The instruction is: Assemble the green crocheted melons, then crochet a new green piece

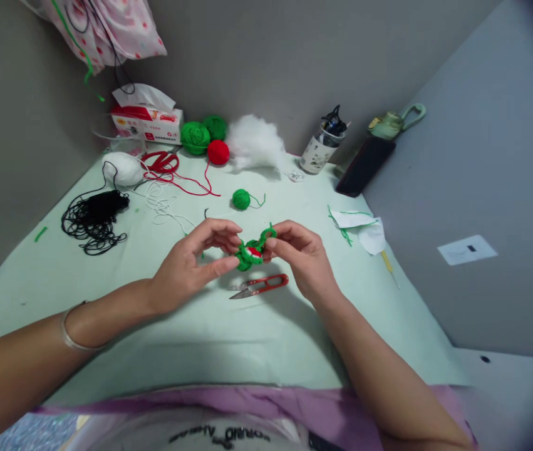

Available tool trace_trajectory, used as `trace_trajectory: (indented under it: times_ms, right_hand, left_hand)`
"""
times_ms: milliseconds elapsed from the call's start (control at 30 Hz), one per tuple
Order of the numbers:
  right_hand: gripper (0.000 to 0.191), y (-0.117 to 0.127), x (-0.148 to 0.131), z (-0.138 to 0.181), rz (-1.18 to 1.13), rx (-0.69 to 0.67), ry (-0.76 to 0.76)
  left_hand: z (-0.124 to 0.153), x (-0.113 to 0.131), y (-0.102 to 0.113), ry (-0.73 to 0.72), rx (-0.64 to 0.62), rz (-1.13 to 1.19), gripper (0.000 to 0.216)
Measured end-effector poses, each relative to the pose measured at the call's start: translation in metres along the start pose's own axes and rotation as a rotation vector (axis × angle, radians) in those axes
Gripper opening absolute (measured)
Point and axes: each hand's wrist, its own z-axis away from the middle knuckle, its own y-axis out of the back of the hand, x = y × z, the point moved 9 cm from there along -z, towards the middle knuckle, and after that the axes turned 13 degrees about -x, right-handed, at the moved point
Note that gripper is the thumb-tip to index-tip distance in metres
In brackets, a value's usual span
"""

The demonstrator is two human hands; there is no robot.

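While pinched from both sides, hangs just above the pale green tabletop (200, 338), close in front of the chest: a small green and red crocheted piece (250, 250), with a green loop or tail arching up at its right end. Held on one side by the left hand (191, 263), thumb and forefinger pressed together on the green edge, other fingers curled loosely above. Held on the other by the right hand (304, 254), fingertips bunched tightly on the loop, thumb mostly hidden behind them. Looks like fine shaping or tidying of a nearly formed piece rather than cutting. Directly beneath, flat on the table and untouched: red-handled thread snips (259, 286), blades pointing left. Calls, by the look of the grip, for a steady left pinch as anchor and small, careful pulls or tucks from the right fingertips. Calls for a freed hand first before any reach down to the snips. Further back, well apart: a small green yarn ball (241, 199) with a trailing strand, a black yarn tangle (96, 216), larger green balls (195, 138) and a red ball (218, 152) beside white stuffing (254, 144), a tissue box (146, 122), and paper scraps (360, 228) off to the right.
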Motion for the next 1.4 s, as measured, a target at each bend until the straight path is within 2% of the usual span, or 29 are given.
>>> trace_trajectory:
  times_ms: [100,233,333,433,600,733,900,1067,1267,1400]
  right_hand:
    - [0.014,-0.007,0.003,0.001,-0.047,-0.027,-0.016]
    - [0.013,-0.02,0.009,0.001,-0.089,-0.083,-0.026]
    - [0.013,-0.014,0.01,0.001,-0.089,-0.019,-0.008]
    - [0.015,-0.006,0.011,0.0,-0.165,0.045,-0.027]
    - [0.02,-0.004,0.01,-0.002,-0.277,0.056,-0.074]
    - [0.023,0.007,0.011,-0.002,-0.302,0.122,-0.064]
    - [0.023,0.024,0.007,-0.002,-0.309,0.19,-0.025]
    - [0.019,0.027,-0.003,0.0,-0.27,0.167,0.017]
    - [0.017,0.033,-0.008,0.002,-0.25,0.19,0.073]
    - [0.015,0.03,-0.007,0.001,-0.252,0.185,0.056]
  left_hand:
    - [-0.002,-0.007,-0.001,0.055,-0.007,0.062,0.034]
    - [-0.007,-0.011,-0.011,0.129,-0.12,0.014,0.045]
    - [-0.006,-0.018,-0.025,0.245,-0.268,-0.001,0.026]
    - [-0.003,-0.024,-0.036,0.342,-0.353,0.073,0.022]
    - [-0.002,-0.028,-0.039,0.353,-0.315,0.277,0.041]
    - [-0.004,-0.03,-0.04,0.35,-0.32,0.423,0.038]
    - [-0.005,-0.033,-0.03,0.351,-0.271,0.387,0.026]
    - [-0.007,-0.037,-0.026,0.33,-0.239,0.416,0.031]
    - [-0.007,-0.038,-0.023,0.306,-0.229,0.351,0.025]
    - [-0.007,-0.036,-0.01,0.276,-0.118,0.278,0.03]
